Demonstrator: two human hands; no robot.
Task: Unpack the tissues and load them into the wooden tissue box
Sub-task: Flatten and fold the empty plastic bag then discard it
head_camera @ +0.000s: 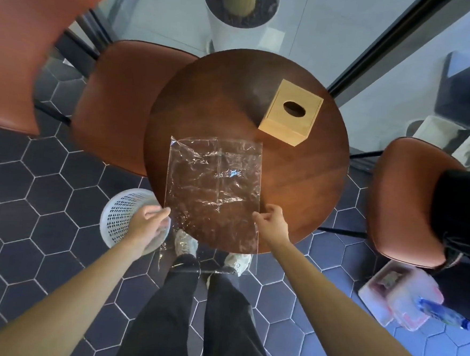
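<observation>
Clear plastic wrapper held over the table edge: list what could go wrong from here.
1. The clear plastic wrapper is pinched only at its side edges by the left hand and right hand; thin film could slip free and fall to the floor.
2. The white basket sits on the floor, left of the table; a loose drop might miss it.
3. No tissue shows at the wooden tissue box slot, so loading may be unfinished.
</observation>
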